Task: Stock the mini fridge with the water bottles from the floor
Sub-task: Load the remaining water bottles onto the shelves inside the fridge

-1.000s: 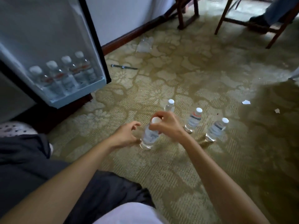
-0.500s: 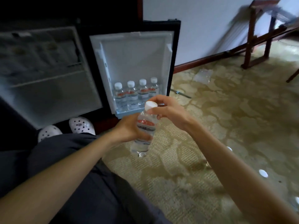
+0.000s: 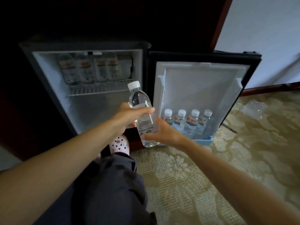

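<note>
Water fills the bottle point(image 3: 140, 98) I hold up in front of the open mini fridge point(image 3: 90, 111). My left hand point(image 3: 129, 114) wraps round its middle, and my right hand point(image 3: 162, 132) grips it near the bottom. It stands almost straight, with its white cap on top. In the door shelf point(image 3: 203, 142), four bottles point(image 3: 188, 120) stand in a row. On the wire shelf point(image 3: 97, 91) inside sit more bottles point(image 3: 90, 69). My shoe point(image 3: 119, 143) shows just below the bottle.
</note>
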A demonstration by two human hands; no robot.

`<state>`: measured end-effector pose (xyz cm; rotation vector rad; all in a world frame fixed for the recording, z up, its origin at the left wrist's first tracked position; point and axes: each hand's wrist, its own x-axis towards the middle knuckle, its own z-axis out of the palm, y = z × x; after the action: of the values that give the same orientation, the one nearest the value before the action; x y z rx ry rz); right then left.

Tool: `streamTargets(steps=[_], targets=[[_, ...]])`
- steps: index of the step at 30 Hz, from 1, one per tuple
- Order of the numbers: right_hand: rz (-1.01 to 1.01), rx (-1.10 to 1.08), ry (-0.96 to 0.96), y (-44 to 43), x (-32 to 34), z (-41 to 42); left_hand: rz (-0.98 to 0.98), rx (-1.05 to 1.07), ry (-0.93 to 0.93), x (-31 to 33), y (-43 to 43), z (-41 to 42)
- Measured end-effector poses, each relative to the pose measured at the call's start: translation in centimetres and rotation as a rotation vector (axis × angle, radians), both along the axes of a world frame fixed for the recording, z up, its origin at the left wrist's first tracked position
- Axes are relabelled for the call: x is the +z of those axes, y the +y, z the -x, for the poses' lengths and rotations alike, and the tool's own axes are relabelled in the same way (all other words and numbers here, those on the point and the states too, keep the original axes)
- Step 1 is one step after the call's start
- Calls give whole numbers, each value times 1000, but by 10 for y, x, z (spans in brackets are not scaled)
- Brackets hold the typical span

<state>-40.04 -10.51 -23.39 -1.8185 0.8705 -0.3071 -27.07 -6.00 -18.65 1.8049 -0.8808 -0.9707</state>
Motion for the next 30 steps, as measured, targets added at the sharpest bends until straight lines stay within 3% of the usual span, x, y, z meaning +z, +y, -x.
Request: streamTargets(steps=[4, 10, 15, 18, 30], targets=[[56, -77, 34, -31, 0, -57, -23, 38, 53, 4, -27, -46], [-88, -145, -87, -79, 0, -139, 39, 90, 46, -5, -69, -113], [-120, -358, -94, -135, -15, -200, 105, 153, 45, -14, -101, -159], [-40, -475, -32, -161, -16, -216, 98, 215, 49, -22, -114, -186], [134, -667, -265, -217, -30, -267, 62, 255, -282, -39, -157, -242]])
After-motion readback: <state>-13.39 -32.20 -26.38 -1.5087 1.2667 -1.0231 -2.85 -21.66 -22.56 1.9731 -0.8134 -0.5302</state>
